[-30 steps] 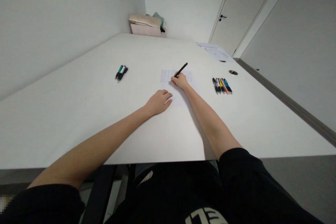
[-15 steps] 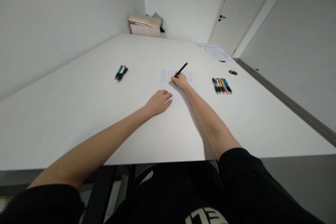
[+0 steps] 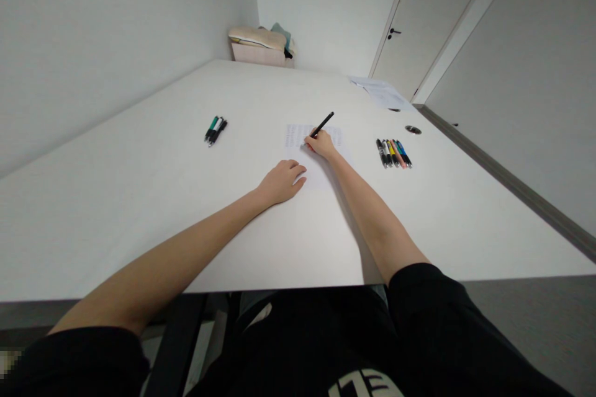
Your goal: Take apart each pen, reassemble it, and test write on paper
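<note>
A sheet of paper [image 3: 316, 161] with faint rows of print lies in the middle of the white table [image 3: 139, 198]. My right hand [image 3: 321, 144] grips a black pen [image 3: 323, 123] with its tip on the paper's upper part. My left hand [image 3: 282, 181] rests on the paper's lower left edge, fingers loosely curled and flat, holding nothing.
Three pens [image 3: 215, 129] lie together at the left. A row of several coloured pens [image 3: 393, 152] lies at the right, near a round cable hole [image 3: 413, 129]. Loose papers [image 3: 382, 92] sit at the far right edge. A pink box with cushions [image 3: 261, 46] stands in the corner.
</note>
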The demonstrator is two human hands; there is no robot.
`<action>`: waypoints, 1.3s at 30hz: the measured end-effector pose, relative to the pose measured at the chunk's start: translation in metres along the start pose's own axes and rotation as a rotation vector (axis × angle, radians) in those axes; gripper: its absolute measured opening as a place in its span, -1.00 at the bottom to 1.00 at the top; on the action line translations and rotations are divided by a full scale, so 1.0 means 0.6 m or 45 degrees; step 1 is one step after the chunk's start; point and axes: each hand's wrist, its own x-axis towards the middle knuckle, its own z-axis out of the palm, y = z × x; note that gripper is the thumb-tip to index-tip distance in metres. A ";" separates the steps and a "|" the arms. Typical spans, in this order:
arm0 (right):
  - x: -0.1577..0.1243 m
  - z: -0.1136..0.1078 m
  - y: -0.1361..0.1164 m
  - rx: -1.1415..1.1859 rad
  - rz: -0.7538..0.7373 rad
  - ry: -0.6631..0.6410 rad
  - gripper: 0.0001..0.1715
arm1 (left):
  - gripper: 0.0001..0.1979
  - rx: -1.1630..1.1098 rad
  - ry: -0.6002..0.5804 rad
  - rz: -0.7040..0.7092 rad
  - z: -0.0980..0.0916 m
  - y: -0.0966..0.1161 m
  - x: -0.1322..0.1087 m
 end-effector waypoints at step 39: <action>-0.004 -0.005 -0.006 -0.002 0.011 0.006 -0.88 | -0.68 -0.004 -0.004 -0.008 -0.003 0.002 0.000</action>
